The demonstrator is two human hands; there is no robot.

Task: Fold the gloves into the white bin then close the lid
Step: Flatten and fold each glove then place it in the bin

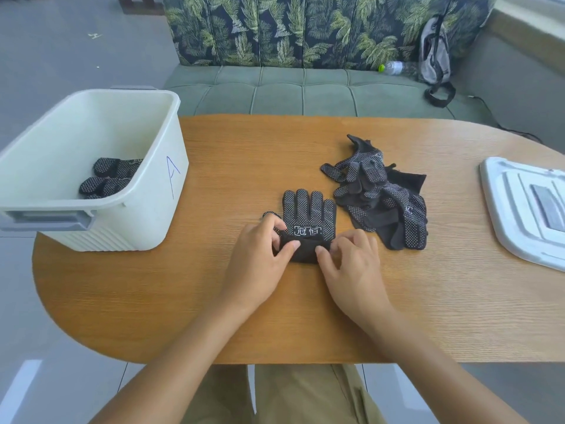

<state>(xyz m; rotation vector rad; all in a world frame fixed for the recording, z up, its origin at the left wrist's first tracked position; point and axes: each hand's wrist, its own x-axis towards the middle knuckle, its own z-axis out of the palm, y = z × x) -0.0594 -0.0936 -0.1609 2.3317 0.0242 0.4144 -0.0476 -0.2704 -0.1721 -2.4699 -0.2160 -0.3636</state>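
Note:
A black glove with white dots (308, 214) lies flat in the middle of the wooden table (214, 301), fingers pointing away from me. My left hand (260, 264) and my right hand (351, 270) both pinch its plain black cuff at the near end. A loose pile of several more dotted gloves (385, 194) lies just to the right. The white bin (91, 169), marked with a blue "A", stands at the table's left end, and two folded gloves (110, 177) lie inside it. The white lid (526, 206) rests at the table's right edge.
A green sofa (305, 90) with a leaf-patterned back runs behind the table. On it are a grey backpack (435, 53) and a plastic bottle (393, 67). The bin hangs partly over the table's left edge. My lap is below the near edge.

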